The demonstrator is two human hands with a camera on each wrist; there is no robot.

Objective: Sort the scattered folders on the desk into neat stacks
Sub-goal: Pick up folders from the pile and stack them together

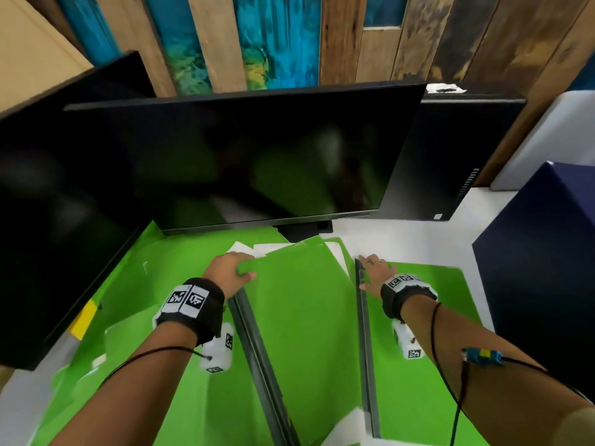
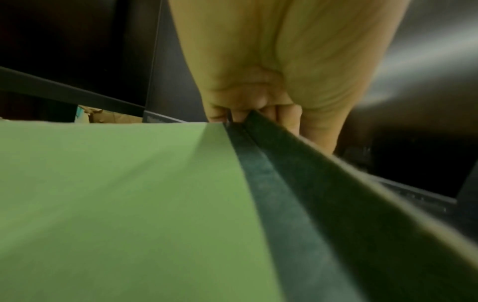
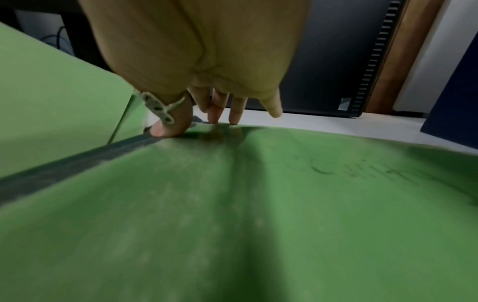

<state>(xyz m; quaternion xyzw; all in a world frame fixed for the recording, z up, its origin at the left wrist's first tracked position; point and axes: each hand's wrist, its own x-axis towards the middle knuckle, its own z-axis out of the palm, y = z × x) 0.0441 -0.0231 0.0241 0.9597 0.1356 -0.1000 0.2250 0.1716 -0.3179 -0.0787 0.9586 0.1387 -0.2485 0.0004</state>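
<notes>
Head view showed the left hand (image 1: 230, 272) with its grip curled round the far corner of a raised green folder (image 1: 299, 304), beside the dark spine (image 1: 257, 342). Across it, the right hand (image 1: 375, 273) lay with straight fingers (image 3: 234, 114) pressing a second green folder (image 1: 425, 317) on the bench (image 1: 450, 230). The raised folder's long axis ran toward the person, between both hands. More green folders (image 1: 135, 300) lay left of the grip; a black monitor (image 1: 241, 156) stood close beyond, limiting forward room.

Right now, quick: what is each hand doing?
Left hand: gripping the far corner of the middle green folder.
Right hand: open, fingers pressing the right green folder.
</notes>
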